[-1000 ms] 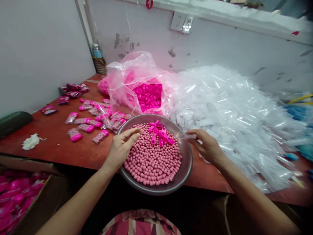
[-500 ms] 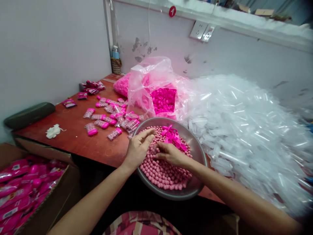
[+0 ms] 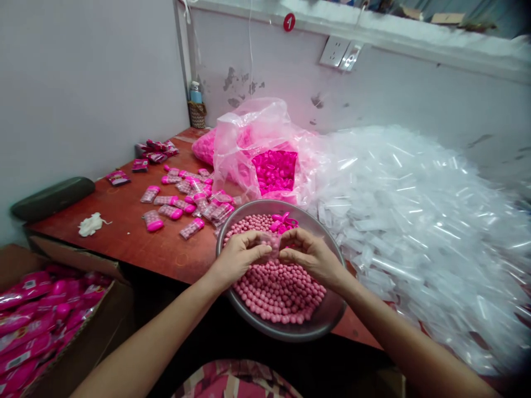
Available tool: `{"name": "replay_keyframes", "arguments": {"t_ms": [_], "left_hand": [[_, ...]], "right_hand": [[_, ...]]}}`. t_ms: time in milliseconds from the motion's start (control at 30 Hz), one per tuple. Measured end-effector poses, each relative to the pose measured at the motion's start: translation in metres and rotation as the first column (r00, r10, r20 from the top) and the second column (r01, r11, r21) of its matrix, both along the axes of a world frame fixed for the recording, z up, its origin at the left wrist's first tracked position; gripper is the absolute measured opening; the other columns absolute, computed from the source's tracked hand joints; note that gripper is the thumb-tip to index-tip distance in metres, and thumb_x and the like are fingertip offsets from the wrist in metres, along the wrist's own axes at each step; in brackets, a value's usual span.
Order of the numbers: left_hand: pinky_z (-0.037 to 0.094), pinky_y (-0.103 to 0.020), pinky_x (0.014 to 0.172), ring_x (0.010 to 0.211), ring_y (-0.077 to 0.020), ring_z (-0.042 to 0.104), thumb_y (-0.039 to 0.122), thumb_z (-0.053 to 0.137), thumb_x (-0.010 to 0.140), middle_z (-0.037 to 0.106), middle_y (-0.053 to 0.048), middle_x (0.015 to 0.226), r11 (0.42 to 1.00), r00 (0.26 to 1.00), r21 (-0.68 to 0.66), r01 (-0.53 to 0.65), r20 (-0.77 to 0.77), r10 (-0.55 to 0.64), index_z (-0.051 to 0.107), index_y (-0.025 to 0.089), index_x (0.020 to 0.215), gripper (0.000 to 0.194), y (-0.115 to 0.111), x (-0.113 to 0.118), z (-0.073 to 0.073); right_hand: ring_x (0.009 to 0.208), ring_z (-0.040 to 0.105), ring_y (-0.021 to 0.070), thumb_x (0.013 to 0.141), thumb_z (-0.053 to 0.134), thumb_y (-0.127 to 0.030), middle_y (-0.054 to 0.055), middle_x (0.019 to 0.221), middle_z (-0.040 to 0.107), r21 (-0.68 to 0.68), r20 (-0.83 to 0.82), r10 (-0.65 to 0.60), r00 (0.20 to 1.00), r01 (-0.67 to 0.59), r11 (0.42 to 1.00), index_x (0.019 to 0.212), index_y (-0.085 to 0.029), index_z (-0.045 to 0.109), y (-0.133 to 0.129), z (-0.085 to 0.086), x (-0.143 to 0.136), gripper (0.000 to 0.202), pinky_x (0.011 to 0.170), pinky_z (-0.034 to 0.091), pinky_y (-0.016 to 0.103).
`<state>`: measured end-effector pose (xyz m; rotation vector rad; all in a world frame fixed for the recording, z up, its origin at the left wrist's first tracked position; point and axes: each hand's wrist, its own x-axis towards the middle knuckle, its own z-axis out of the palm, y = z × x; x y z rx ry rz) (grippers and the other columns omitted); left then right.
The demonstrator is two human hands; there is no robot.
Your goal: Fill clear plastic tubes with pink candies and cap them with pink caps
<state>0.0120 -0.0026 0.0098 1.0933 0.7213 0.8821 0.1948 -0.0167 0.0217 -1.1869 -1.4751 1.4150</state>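
- Left hand [image 3: 240, 257] and right hand [image 3: 311, 257] meet over a metal bowl [image 3: 334, 276] of pink beads [image 3: 274, 293], a small clear plastic sleeve [image 3: 271, 241] between their fingertips.
- Thumb and fingers of each hand are nearly closed, gripping the sleeve's opposite ends.
- Half a second earlier, the right hand dipped among the beads; now it is raised, facing the left.

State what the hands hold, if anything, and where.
A small clear plastic piece, held at its opposite sides by the left hand and right hand; its shape is unclear.
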Motion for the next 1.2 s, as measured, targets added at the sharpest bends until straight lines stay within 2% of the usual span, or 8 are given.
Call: {"name": "replay_keyframes", "arguments": {"t_ms": [200,300,467,633,767,867,1033,1200], "left_hand": [[0.05,-0.029,0.077,0.081,-0.0158,0.062,0.026,0.071,0.067,0.066,-0.005,0.087,0.996,0.999,-0.093,-0.011,0.028,0.014,0.065,0.012,0.095,0.031,0.001,0.003,0.001],[0.049,-0.031,0.078,0.082,-0.0165,0.062,0.023,0.071,0.066,0.066,-0.005,0.088,0.997,1.0,-0.07,-0.015,0.025,0.017,0.066,0.013,0.093,0.03,0.001,0.004,0.0],[0.048,-0.033,0.083,0.088,-0.0188,0.061,0.021,0.069,0.067,0.066,-0.006,0.088,1.0,1.0,0.007,-0.021,-0.014,0.021,0.066,0.012,0.091,0.026,0.0,0.004,-0.003],[0.049,-0.03,0.078,0.082,-0.0183,0.062,0.019,0.066,0.068,0.067,-0.006,0.087,0.997,0.997,0.082,-0.015,-0.07,0.021,0.065,0.012,0.091,0.024,0.0,0.003,-0.002],[0.048,-0.03,0.08,0.086,-0.0197,0.063,0.017,0.063,0.071,0.068,-0.006,0.09,0.984,0.99,0.179,0.009,-0.142,0.017,0.067,0.014,0.091,0.021,0.0,0.002,-0.004],[0.048,-0.031,0.081,0.089,-0.0208,0.063,0.018,0.062,0.072,0.069,-0.006,0.092,0.977,0.983,0.214,0.019,-0.183,0.021,0.067,0.014,0.094,0.023,0.0,0.003,-0.006],[0.047,-0.029,0.079,0.088,-0.0208,0.062,0.018,0.06,0.074,0.069,-0.005,0.09,0.957,0.972,0.291,0.022,-0.232,0.048,0.068,0.016,0.094,0.022,-0.001,0.002,-0.003],[0.046,-0.029,0.079,0.086,-0.0205,0.062,0.019,0.06,0.075,0.07,-0.005,0.089,0.94,0.948,0.341,0.009,-0.302,0.1,0.069,0.016,0.091,0.019,-0.002,-0.001,0.0]], "right_hand": [[0.075,0.06,0.015,0.079,0.058,-0.026,0.002,0.081,0.062,0.221,0.307,-0.018,0.952,-0.053,0.974,0.089,-0.017,0.059,0.006,0.009,0.021,0.013,0.071,0.048,0.029],[0.078,0.06,0.0163,0.083,0.051,-0.019,0.005,0.085,0.065,0.376,0.646,-0.014,0.763,-0.303,0.876,0.088,-0.017,0.063,0.012,0.004,0.02,0.013,0.073,0.046,0.029],[0.072,0.06,0.0167,0.083,0.047,-0.013,0.009,0.082,0.067,0.19,0.892,0.149,0.428,-0.652,0.734,0.088,-0.014,0.064,0.015,-0.029,-0.002,0.018,0.066,0.046,0.027],[0.065,0.059,0.0145,0.085,0.043,-0.014,0.005,0.074,0.067,0.207,0.848,0.166,0.503,-0.603,0.77,0.083,-0.016,0.067,0.018,-0.034,0.001,0.024,0.064,0.046,0.025],[0.061,0.059,0.0144,0.082,0.053,-0.026,0.002,0.068,0.066,0.292,0.692,-0.003,0.722,-0.276,0.916,0.085,-0.017,0.068,0.019,-0.003,0.018,0.017,0.059,0.046,0.025],[0.06,0.059,0.0139,0.081,0.054,-0.036,0.002,0.071,0.066,0.328,0.545,-0.111,0.831,-0.089,0.941,0.092,-0.016,0.067,0.015,0.02,0.015,0.026,0.055,0.047,0.023],[0.074,0.063,0.0166,0.078,0.06,-0.035,0.004,0.083,0.069,0.319,0.521,-0.044,0.852,-0.147,0.936,0.096,-0.017,0.068,0.012,0.037,0.001,0.027,0.065,0.05,0.025],[0.057,0.061,0.0139,0.083,0.053,-0.036,0.003,0.073,0.069,0.416,0.567,-0.187,0.802,-0.083,0.906,0.094,-0.017,0.067,0.019,0.031,0.018,0.026,0.055,0.049,0.024]]}}
